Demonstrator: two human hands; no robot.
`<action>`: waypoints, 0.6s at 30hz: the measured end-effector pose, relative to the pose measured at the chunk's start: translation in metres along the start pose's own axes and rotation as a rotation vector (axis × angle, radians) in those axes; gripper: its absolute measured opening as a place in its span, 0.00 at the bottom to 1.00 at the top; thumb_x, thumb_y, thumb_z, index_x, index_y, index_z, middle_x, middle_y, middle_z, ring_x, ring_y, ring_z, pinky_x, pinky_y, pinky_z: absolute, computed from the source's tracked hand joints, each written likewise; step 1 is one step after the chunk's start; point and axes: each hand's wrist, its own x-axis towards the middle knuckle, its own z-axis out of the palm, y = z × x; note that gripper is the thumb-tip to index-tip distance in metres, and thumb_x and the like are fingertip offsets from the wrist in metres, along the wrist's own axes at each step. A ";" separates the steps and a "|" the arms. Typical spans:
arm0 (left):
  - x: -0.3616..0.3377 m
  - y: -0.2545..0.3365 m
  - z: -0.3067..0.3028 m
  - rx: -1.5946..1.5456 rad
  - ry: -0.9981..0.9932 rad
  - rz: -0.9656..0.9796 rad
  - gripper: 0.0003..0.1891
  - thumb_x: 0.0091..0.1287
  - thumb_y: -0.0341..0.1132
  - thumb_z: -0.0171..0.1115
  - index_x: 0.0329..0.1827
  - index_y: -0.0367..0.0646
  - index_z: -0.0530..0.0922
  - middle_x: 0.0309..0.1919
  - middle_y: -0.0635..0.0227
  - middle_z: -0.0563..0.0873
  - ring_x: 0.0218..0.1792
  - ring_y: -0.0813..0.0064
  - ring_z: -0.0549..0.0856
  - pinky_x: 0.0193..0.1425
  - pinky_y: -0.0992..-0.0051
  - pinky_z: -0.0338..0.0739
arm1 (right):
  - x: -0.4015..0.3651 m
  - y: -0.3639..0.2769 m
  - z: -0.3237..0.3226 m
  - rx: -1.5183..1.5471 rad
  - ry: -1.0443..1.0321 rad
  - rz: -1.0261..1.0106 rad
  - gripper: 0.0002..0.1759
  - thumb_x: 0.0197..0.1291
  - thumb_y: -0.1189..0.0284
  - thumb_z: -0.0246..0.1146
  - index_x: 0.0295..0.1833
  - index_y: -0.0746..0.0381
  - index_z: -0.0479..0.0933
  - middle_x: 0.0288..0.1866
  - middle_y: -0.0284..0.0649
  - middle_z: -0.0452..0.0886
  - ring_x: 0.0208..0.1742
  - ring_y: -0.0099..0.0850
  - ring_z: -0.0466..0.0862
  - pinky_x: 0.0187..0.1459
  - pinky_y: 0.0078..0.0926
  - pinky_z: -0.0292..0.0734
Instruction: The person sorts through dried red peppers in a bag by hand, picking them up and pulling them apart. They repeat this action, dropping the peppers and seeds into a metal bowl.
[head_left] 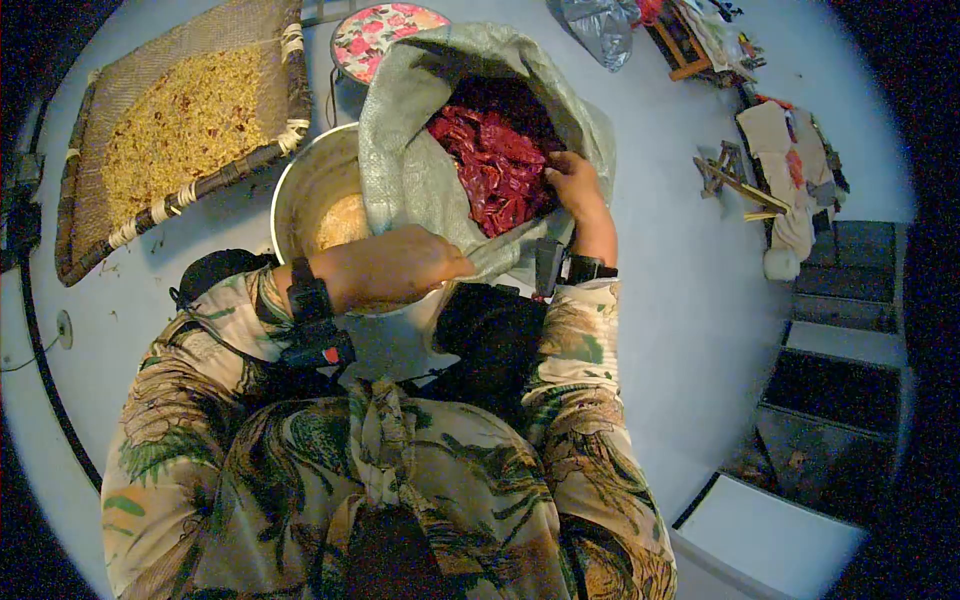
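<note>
A pale green woven sack [405,150] stands in front of me with its mouth open towards me. Dark red dried chili peppers [495,165] fill the opening. My left hand [425,262] is closed on the sack's near rim. Over the right side of the mouth, my right hand [578,188] has its fingers bent together beside the peppers; whether they pinch a pepper or the sack's edge is hidden. A large metal pot [290,205] sits left of the sack, partly covered by it, with something light orange-brown [343,222] inside.
At the upper left lies a framed mesh tray [165,212] spread with yellow bits and darker flecks. Behind the sack is a round flowered stool [385,38]. A grey plastic bag [598,30] lies at the top. Cloths [780,165] and dark steps [840,310] are on the right.
</note>
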 end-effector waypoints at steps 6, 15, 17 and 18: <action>-0.003 -0.004 0.002 -0.009 0.023 0.040 0.09 0.60 0.27 0.53 0.43 0.39 0.77 0.33 0.53 0.84 0.40 0.50 0.85 0.44 0.56 0.78 | -0.012 -0.008 -0.022 -0.307 0.241 0.239 0.29 0.58 0.66 0.68 0.64 0.64 0.74 0.60 0.53 0.79 0.63 0.49 0.78 0.63 0.39 0.72; -0.002 0.004 -0.004 -0.021 0.068 0.055 0.10 0.57 0.24 0.54 0.42 0.38 0.75 0.33 0.54 0.83 0.40 0.49 0.84 0.44 0.56 0.78 | -0.010 -0.016 -0.024 -0.140 0.189 0.058 0.22 0.56 0.60 0.69 0.55 0.58 0.80 0.51 0.50 0.84 0.53 0.48 0.83 0.55 0.43 0.77; -0.002 0.004 0.000 -0.010 0.056 0.039 0.10 0.56 0.24 0.54 0.42 0.38 0.75 0.33 0.54 0.83 0.41 0.50 0.84 0.44 0.56 0.78 | -0.003 -0.008 -0.016 -0.124 0.185 0.023 0.19 0.57 0.61 0.69 0.50 0.59 0.83 0.48 0.48 0.86 0.51 0.47 0.84 0.53 0.41 0.78; -0.001 0.004 0.000 -0.007 0.037 0.034 0.10 0.56 0.24 0.54 0.41 0.38 0.75 0.33 0.54 0.83 0.40 0.50 0.84 0.44 0.56 0.78 | -0.001 -0.007 -0.013 -0.081 0.122 0.003 0.18 0.56 0.60 0.69 0.49 0.59 0.84 0.47 0.48 0.86 0.51 0.46 0.84 0.52 0.41 0.78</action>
